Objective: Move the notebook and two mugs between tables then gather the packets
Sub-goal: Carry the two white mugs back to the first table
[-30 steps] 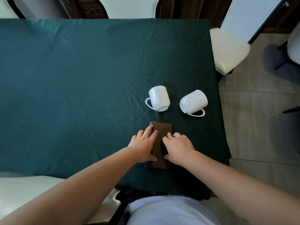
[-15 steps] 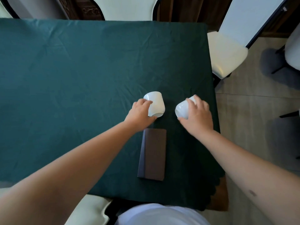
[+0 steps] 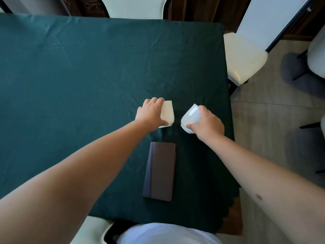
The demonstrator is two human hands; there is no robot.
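Two white mugs are in my hands over the dark green tablecloth (image 3: 70,76). My left hand (image 3: 150,114) is shut on the left mug (image 3: 168,113), gripping its left side. The right mug (image 3: 190,117) tilts toward the left, with my right hand (image 3: 207,123) shut on it from the right. Both handles are hidden by my hands. A brown notebook (image 3: 161,170) with a dark spine lies flat on the cloth nearer to me, below the mugs, with neither hand touching it. No packets are in view.
A cream-cushioned chair (image 3: 244,57) stands at the table's right side, and another chair back (image 3: 137,6) shows at the far edge. A cream seat (image 3: 89,231) is under me at the near edge. Tiled floor (image 3: 274,138) lies to the right.
A second ago both hands rested on the notebook. They let go of it, reached forward, and each closed around a mug; the right mug is now tipped leftward.
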